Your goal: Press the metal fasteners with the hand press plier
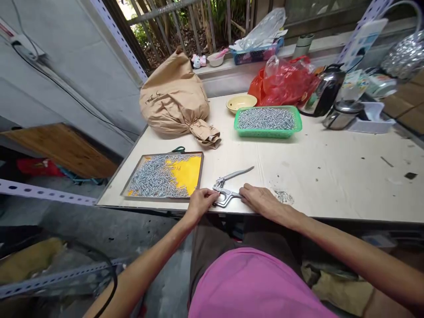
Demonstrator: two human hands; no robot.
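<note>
Shirt [255, 287]: pink, softly rounded cloth
Pliers [228, 197]: grey metal, C-shaped head, handle held by right hand [260, 199]
Left hand [201, 202]: placed at head; grip cannot be told

We see a bright, fairly evenly lit tabletop [308, 176], with daylight from the window [194, 27] at the top — its upper-left corner washes out to white. Glints catch the red plastic bag [286, 81] and the shiny kettle [327, 86]. Below the table's edge, the floor [162, 274] sinks into dimness. The pliers [229, 193] look reasonably clear to us, while wide-lens distortion tilts the perforated post [119, 39] and the outer edges turn soft.
</note>
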